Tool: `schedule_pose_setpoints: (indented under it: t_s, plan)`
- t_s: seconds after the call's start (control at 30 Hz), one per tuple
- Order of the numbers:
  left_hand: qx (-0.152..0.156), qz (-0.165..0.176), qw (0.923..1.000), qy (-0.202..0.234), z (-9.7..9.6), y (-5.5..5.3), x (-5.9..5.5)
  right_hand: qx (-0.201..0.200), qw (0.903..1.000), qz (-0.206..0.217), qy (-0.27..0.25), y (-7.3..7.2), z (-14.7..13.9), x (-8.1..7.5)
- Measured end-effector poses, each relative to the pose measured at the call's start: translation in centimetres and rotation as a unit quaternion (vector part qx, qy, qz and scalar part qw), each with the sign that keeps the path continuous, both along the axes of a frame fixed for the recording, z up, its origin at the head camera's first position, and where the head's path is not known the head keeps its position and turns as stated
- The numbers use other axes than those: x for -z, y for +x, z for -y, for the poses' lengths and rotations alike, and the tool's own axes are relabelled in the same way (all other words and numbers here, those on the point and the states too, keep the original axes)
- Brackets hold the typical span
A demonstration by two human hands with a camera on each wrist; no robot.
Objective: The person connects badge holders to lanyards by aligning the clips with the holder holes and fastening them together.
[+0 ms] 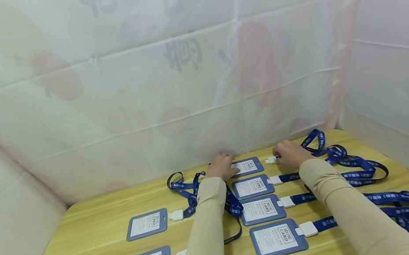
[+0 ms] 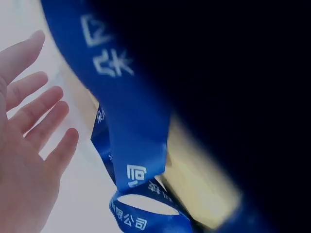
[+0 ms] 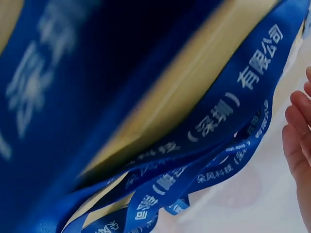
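At the back of the table my left hand (image 1: pixel 222 167) lies at the left end of the farthest blue-framed ID badge (image 1: pixel 247 166). Its thumb rests by the card, and the left wrist view shows the fingers apart and nearly straight. To the right of that badge, my right hand (image 1: pixel 292 153) pinches the white clip (image 1: pixel 271 160) of a blue lanyard (image 1: pixel 315 141). A small gap shows between clip and badge. Blue printed straps (image 2: pixel 138 136) hang close to the left wrist camera. More lanyard straps (image 3: pixel 218 111) fill the right wrist view, where the thumb is out of sight.
Three badges, a second (image 1: pixel 253 186), a third (image 1: pixel 262 209) and a nearest one (image 1: pixel 278 239), line up toward the front with lanyards trailing right. Two more badges (image 1: pixel 146 224) lie left, lanyards partly under my left sleeve. White cloth walls (image 1: pixel 126 113) enclose the wooden table (image 1: pixel 81 236).
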State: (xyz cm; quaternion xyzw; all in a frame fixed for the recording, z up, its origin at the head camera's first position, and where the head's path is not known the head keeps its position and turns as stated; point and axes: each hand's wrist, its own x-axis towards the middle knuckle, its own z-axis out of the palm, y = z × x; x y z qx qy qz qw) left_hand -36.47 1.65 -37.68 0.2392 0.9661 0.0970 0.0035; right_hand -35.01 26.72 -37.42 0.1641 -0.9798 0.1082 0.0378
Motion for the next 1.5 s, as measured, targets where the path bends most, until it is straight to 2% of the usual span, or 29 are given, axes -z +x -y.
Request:
schedule_pose_setpoints:
  t_s: [0.17, 0.33, 0.7, 1.0, 1.23, 1.5]
  plan:
    - [-0.010, 0.027, 0.9995, -0.014, -0.1, 0.1, 0.8, -0.012, 0.9995, -0.020, 0.023, -0.2, 1.0, 0.7]
    - [-0.021, 0.040, 0.9985, -0.031, -0.1, 0.4, 1.4, -0.013, 0.9990, -0.017, 0.039, -0.1, 1.6, 1.3]
    - [-0.026, 0.066, 0.9966, -0.043, -0.4, 0.7, 0.8, -0.029, 0.9968, -0.003, 0.075, -0.2, 0.9, 1.8]
    - [-0.038, 0.066, 0.9966, -0.030, -0.1, 0.5, 1.1, -0.018, 0.9967, 0.028, 0.073, -0.5, 1.1, 1.9]
    - [-0.049, 0.067, 0.9956, -0.044, 0.0, 0.9, 0.4, -0.037, 0.9963, 0.025, 0.073, -1.2, 1.5, 2.3]
    - [-0.063, 0.062, 0.9948, -0.051, -0.7, 1.5, -0.1, -0.053, 0.9950, 0.014, 0.084, -0.5, 0.9, 1.8]
